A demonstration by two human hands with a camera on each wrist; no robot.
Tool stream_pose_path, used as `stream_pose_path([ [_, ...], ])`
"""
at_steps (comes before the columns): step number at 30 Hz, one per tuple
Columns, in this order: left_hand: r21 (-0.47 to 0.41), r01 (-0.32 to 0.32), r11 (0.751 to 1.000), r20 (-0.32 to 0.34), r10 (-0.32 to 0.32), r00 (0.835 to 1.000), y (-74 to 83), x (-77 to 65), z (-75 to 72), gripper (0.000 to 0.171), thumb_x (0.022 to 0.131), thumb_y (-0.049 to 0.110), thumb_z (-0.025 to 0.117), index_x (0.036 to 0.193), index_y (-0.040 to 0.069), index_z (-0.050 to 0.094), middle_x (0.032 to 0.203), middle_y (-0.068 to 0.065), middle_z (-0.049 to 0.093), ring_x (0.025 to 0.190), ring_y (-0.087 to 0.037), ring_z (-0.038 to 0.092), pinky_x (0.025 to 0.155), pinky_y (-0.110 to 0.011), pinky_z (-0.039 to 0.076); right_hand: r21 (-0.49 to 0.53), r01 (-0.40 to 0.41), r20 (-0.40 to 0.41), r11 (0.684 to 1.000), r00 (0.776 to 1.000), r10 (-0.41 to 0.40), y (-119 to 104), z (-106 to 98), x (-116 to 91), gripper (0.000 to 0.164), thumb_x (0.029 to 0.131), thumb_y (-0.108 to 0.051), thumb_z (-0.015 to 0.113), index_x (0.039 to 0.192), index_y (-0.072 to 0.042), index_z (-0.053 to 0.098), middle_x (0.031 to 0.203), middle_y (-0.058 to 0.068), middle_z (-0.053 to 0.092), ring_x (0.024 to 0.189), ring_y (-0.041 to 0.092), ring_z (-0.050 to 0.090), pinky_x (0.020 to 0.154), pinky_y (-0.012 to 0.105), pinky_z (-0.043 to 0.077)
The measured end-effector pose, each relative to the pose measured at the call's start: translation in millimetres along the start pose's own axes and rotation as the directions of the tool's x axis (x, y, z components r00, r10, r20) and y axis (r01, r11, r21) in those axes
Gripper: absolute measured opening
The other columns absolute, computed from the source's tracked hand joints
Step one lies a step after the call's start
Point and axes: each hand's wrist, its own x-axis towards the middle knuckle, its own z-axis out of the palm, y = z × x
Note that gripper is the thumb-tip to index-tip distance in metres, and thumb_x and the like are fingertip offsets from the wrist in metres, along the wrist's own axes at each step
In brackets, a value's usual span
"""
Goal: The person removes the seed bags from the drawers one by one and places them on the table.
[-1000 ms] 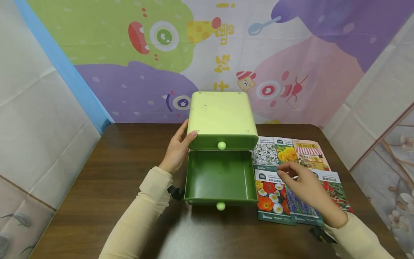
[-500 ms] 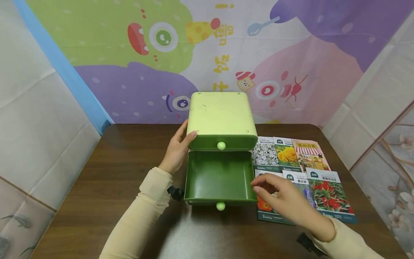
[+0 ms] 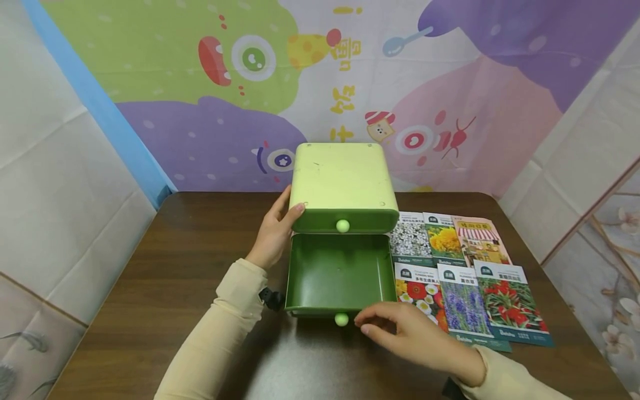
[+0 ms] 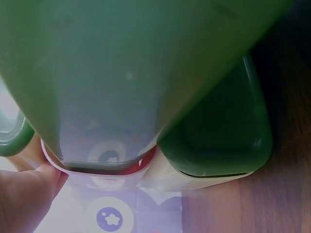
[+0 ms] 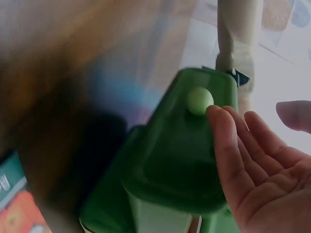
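Note:
A pale yellow-green drawer box with round knobs stands on the table. One dark green drawer is pulled out; its visible floor is bare. Another green drawer front lies below it in the left wrist view. My left hand rests against the box's left side, thumb on the top front corner and fingers along the side. My right hand hovers just right of the open drawer's knob, fingers slightly bent, holding nothing. In the right wrist view its fingertips are close to that knob; contact is unclear.
Flower seed packets lie in two rows right of the box, among them a poppy packet, a lavender packet and a red-flower packet. A cartoon cloth hangs behind the brown table.
My right hand has come from above the seed packets, leftward and toward me, to beside the open drawer's knob. My left hand and the box stay put.

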Motion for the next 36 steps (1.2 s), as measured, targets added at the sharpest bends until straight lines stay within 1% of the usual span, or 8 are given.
stream_pose_path([
  [7, 0.01, 0.003, 1.0, 0.002, -0.003, 1.0, 0.7, -1.1, 0.2, 0.068, 0.098, 0.031, 0.057, 0.157, 0.03, 0.023, 0.162, 0.005, 0.02, 0.107, -0.012, 0.062, 0.088, -0.028, 0.055, 0.077, -0.056, 0.117, 0.996, 0.992, 0.046, 10, 19, 1, 0.027, 0.1, -0.03, 0.058, 0.117, -0.013, 0.07, 0.103, 0.001, 0.074, 0.085, -0.004, 0.063, 0.069, 0.02, 0.053],
  [10, 0.012, 0.003, 1.0, 0.003, -0.003, 1.0, 0.5, -1.2, 0.0, 0.068, 0.099, 0.031, 0.057, 0.157, 0.03, 0.022, 0.162, 0.006, 0.019, 0.109, -0.012, 0.061, 0.088, -0.028, 0.055, 0.06, -0.071, 0.128, 0.996, 0.99, 0.063, 15, 26, 2, 0.031, 0.099, -0.029, 0.058, 0.119, -0.008, 0.069, 0.104, 0.005, 0.075, 0.086, -0.003, 0.065, 0.07, 0.019, 0.054],
  [15, 0.011, 0.004, 1.0, 0.001, -0.004, 1.0, -0.6, -0.3, -0.3, 0.068, 0.099, 0.031, 0.057, 0.157, 0.03, 0.023, 0.162, 0.006, 0.02, 0.109, -0.012, 0.061, 0.089, -0.028, 0.055, -0.013, -0.092, 0.081, 0.996, 0.992, 0.093, 24, 36, 6, 0.033, 0.098, -0.028, 0.059, 0.117, -0.003, 0.069, 0.099, 0.001, 0.076, 0.085, 0.001, 0.068, 0.071, 0.019, 0.054],
  [23, -0.003, 0.004, 1.0, -0.002, -0.004, 1.0, -1.0, 0.1, -0.2, 0.067, 0.098, 0.03, 0.057, 0.157, 0.029, 0.024, 0.162, 0.005, 0.021, 0.107, -0.011, 0.062, 0.088, -0.027, 0.055, -0.04, -0.118, 0.015, 0.992, 0.993, 0.119, 30, 46, 11, 0.027, 0.098, -0.03, 0.059, 0.106, -0.008, 0.073, 0.088, -0.003, 0.074, 0.076, -0.003, 0.063, 0.068, 0.02, 0.053],
  [26, 0.0, 0.005, 1.0, 0.002, -0.005, 1.0, -0.3, -0.4, -0.4, 0.067, 0.098, 0.031, 0.057, 0.157, 0.03, 0.023, 0.162, 0.005, 0.02, 0.108, -0.012, 0.061, 0.088, -0.028, 0.055, -0.032, -0.123, -0.007, 0.992, 0.992, 0.123, 31, 51, 13, 0.025, 0.098, -0.031, 0.059, 0.1, -0.01, 0.073, 0.083, -0.006, 0.073, 0.069, -0.007, 0.057, 0.063, 0.019, 0.05],
  [31, -0.006, 0.002, 1.0, 0.004, -0.002, 1.0, 0.4, -0.6, -0.2, 0.068, 0.098, 0.03, 0.057, 0.157, 0.029, 0.023, 0.162, 0.004, 0.021, 0.107, -0.011, 0.062, 0.087, -0.028, 0.055, -0.033, -0.17, -0.06, 0.985, 0.984, 0.168, 30, 58, 16, 0.028, 0.098, -0.035, 0.059, 0.085, -0.014, 0.072, 0.065, -0.01, 0.061, 0.052, -0.007, 0.039, 0.049, 0.016, 0.037],
  [33, -0.01, 0.002, 1.0, 0.004, -0.002, 1.0, 0.5, -0.4, -0.1, 0.068, 0.098, 0.03, 0.058, 0.157, 0.029, 0.023, 0.161, 0.004, 0.023, 0.106, -0.011, 0.062, 0.086, -0.028, 0.055, -0.03, -0.195, -0.075, 0.98, 0.978, 0.193, 29, 60, 17, 0.031, 0.098, -0.038, 0.058, 0.083, -0.015, 0.073, 0.064, -0.009, 0.062, 0.05, -0.006, 0.035, 0.047, 0.017, 0.034],
  [36, -0.009, 0.004, 1.0, 0.005, -0.004, 1.0, 0.9, -0.2, 0.3, 0.068, 0.098, 0.03, 0.058, 0.157, 0.029, 0.023, 0.161, 0.003, 0.024, 0.106, -0.011, 0.062, 0.087, -0.028, 0.055, -0.02, -0.219, -0.098, 0.975, 0.971, 0.217, 28, 60, 18, 0.034, 0.099, -0.039, 0.056, 0.085, -0.015, 0.076, 0.074, -0.004, 0.073, 0.051, -0.005, 0.037, 0.049, 0.019, 0.037],
])
